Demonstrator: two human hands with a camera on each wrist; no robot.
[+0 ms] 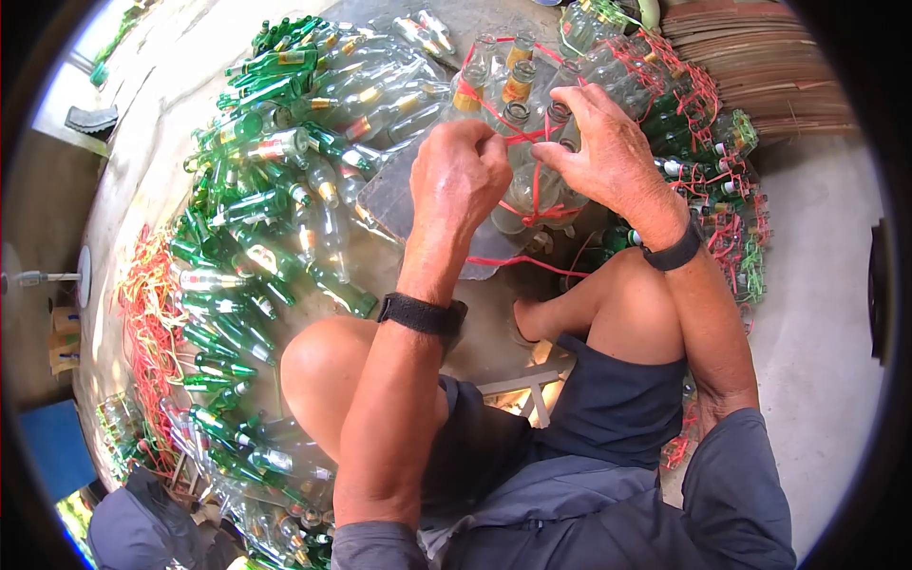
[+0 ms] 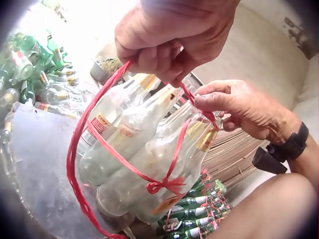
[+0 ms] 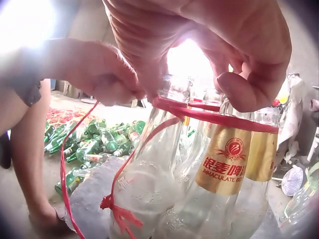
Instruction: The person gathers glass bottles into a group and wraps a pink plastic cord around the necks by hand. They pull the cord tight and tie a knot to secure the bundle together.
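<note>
A bundle of clear glass bottles (image 1: 518, 176) stands upright, with red twine (image 3: 214, 117) looped around the necks and a lower loop knotted in a bow (image 2: 165, 186). My left hand (image 1: 461, 176) is a fist beside the necks, gripping red twine (image 2: 75, 144) that hangs down in a long strand. Across the bottle tops, my right hand (image 1: 617, 157) curls its fingers over the necks, its thumb holding the twine at a neck. In the right wrist view, the left hand (image 3: 97, 74) meets the right thumb near that loop. Gold labels (image 3: 224, 162) show on some bottles.
Loose green and clear bottles (image 1: 271, 204) lie in a large pile at left, beside a heap of red twine (image 1: 152, 313). A grey board (image 2: 45, 159) lies under the bundle. Tied bottles (image 1: 708, 171) and stacked slats (image 1: 760, 66) are at right.
</note>
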